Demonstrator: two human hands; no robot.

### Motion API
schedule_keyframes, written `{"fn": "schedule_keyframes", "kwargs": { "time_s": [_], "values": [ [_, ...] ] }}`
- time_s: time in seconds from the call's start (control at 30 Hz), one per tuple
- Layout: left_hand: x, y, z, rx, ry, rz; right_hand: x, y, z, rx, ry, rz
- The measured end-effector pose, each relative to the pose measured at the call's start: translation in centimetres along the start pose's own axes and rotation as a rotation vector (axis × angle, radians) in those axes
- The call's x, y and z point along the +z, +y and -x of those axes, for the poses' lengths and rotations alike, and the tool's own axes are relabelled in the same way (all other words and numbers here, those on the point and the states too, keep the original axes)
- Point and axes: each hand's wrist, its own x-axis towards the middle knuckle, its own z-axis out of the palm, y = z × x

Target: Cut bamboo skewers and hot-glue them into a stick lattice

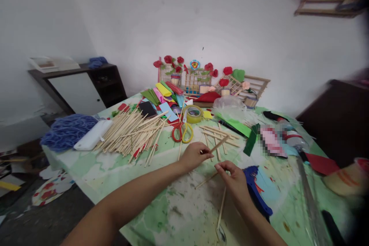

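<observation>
My left hand (pixel 198 155) is near the table's middle, thumb and fingertips pinched on a thin wooden stick (pixel 219 144) that slants up to the right. Just below and to the right, my right hand (pixel 230 173) has its thumb and forefinger pressed together; another stick (pixel 206 181) slants down-left from its fingertips. The two hands are close but apart. Behind them lies a loose grid of crossed sticks (pixel 220 133). One more stick (pixel 221 209) lies below my right hand. A blue-handled tool (pixel 256 194) sits beside my right wrist, partly hidden by it.
A large stick pile (pixel 132 132), white case (pixel 93 135) and blue yarn (pixel 69 131) lie left. Scissors (pixel 182 132) and tape (pixel 193 113) are behind the hands. Paper flowers on wooden frames (pixel 198 80) stand at the back. A metal ruler (pixel 309 200) and cup (pixel 347 178) are right.
</observation>
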Motion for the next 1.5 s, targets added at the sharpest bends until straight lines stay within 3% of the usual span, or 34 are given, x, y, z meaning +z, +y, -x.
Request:
{"fn": "schedule_keyframes", "kwargs": {
  "time_s": [0.1,0.2,0.37,0.53,0.63,0.83,0.9,1.07,1.37,1.43,1.5],
  "values": [
    [0.4,-0.3,0.0,-0.054,0.014,0.026,-0.1,0.0,-0.1,-0.012,-0.002,-0.001],
    [0.5,0.3,0.0,-0.161,0.012,0.2,-0.4,0.0,-0.3,-0.003,0.037,-0.029],
    [1.4,1.9,0.9,-0.411,-0.276,0.622,-0.9,-0.3,-0.5,0.027,0.081,-0.184],
    [2.2,1.9,1.7,-0.429,-0.422,0.6,-0.9,-0.9,-0.4,0.024,0.043,-0.22],
    [2.0,1.9,1.7,-0.277,-0.359,0.413,-0.8,-1.3,-0.2,-0.022,0.055,-0.199],
    [0.5,3.0,1.5,0.154,-0.213,-0.01,-1.2,-3.4,0.5,-0.183,0.08,-0.128],
    [0.3,3.1,1.6,0.222,-0.187,-0.11,-1.2,-3.5,0.6,-0.245,0.09,-0.059],
    [0.7,2.4,1.5,0.199,-0.224,-0.196,-0.6,-2.2,0.2,-0.278,0.093,0.024],
    [0.5,2.2,2.2,0.293,-0.11,-0.146,-0.7,-2.2,0.4,-0.267,0.159,0.038],
    [0.2,2.3,2.1,0.227,-0.051,-0.041,-0.8,-2.1,0.1,-0.246,0.165,0.048],
    [-0.3,2.5,1.8,0.098,0.087,0.125,-0.9,-1.8,-0.4,-0.219,0.158,0.05]
  ]
}}
